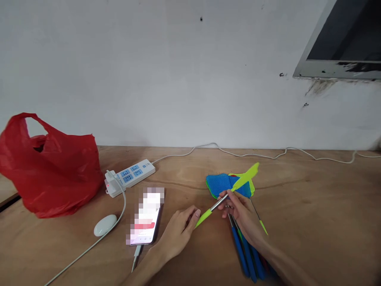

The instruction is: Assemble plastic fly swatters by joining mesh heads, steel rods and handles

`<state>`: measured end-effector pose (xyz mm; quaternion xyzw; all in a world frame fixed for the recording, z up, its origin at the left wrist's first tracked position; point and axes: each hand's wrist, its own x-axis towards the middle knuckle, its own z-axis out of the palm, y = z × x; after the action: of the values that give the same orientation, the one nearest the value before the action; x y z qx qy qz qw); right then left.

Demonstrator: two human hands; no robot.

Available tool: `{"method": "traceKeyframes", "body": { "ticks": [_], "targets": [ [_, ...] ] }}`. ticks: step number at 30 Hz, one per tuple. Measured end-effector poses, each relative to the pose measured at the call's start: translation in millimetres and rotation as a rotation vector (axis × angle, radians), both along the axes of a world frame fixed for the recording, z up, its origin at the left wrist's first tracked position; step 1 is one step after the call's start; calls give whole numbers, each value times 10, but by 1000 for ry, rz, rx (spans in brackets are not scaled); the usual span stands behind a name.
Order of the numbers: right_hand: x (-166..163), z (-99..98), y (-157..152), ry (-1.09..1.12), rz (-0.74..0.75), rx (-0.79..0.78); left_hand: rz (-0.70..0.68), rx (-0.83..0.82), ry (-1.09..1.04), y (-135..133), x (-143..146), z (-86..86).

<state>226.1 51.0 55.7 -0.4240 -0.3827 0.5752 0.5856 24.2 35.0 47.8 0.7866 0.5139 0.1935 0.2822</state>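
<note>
A yellow-green fly swatter (219, 202) with a metal shaft slants up to the right between my hands, its flat head turned nearly edge-on. My left hand (180, 230) is closed around the lower end of its handle. My right hand (242, 212) pinches the shaft just below the head. Under and behind my right hand lie several more fly swatters, with blue mesh heads (218, 184) toward the wall and blue handles (245, 254) toward me. My right wrist hides part of these handles. A thin swatter handle with a yellow-green grip (263, 227) lies to the right.
Left of my hands a lit phone (145, 216) lies on the wooden table, plugged into a cable. Further left are a white computer mouse (105, 225), a power strip (135, 173) with a charger, and a red plastic bag (59, 171). A white cord (253, 155) runs along the wall.
</note>
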Motion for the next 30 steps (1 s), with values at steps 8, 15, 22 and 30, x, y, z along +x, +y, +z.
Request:
{"method": "traceKeyframes", "body": {
  "ticks": [8, 15, 22, 30],
  "targets": [
    [-193, -83, -34, 115, 86, -53, -75, -8, -79, -15, 8, -40],
    [-86, -253, -43, 34, -7, -89, -172, 17, -19, -20, 2, -24],
    [-58, -299, -172, 27, -96, -63, -212, 28, 28, -27, 16, 92],
    [25, -216, -72, 175, -266, -98, -188, 39, 83, -48, -87, 162]
  ]
}}
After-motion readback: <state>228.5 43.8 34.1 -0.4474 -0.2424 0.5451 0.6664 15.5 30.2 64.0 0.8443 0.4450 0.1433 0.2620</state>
